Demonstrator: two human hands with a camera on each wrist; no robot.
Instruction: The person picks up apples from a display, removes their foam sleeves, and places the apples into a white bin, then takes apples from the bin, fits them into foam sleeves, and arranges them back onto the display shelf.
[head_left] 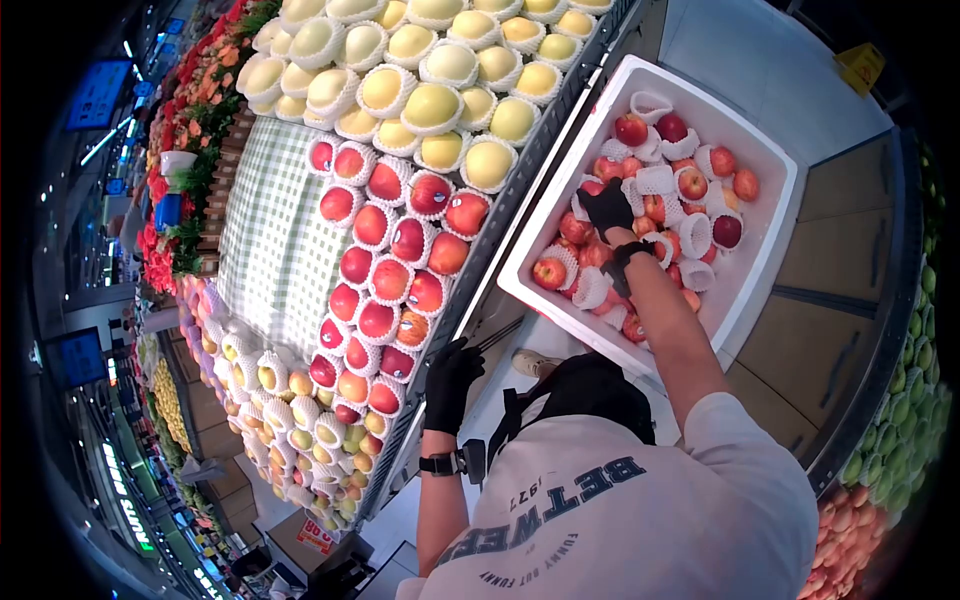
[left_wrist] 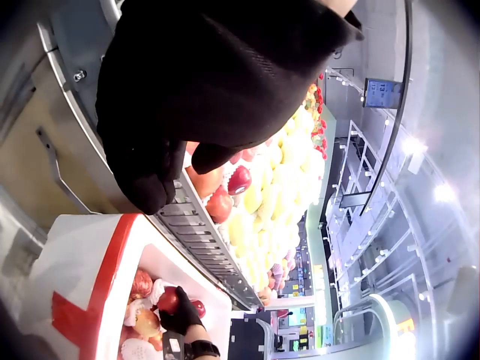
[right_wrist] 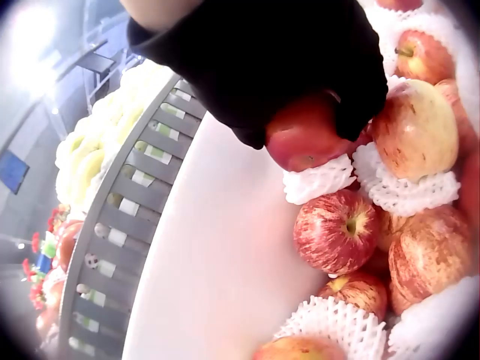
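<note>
Amid netted foam sleeves (right_wrist: pixel 322 180), a smooth red apple (right_wrist: pixel 304 139) is being held by the right hand (head_left: pixel 608 208), the left hand (head_left: pixel 452 385) loosely curled beside the slatted rail (left_wrist: pixel 206 238).

Colour check

Black is being worn on left hand (head_left: pixel 452 388) and right hand (head_left: pixel 607 208). Red is being shown by gripped apple (right_wrist: pixel 307 139), red-yellow streaking by loose apple (right_wrist: pixel 336 231), white by box (right_wrist: pixel 226 240), green-white check by cloth (head_left: pixel 280 210).
</note>
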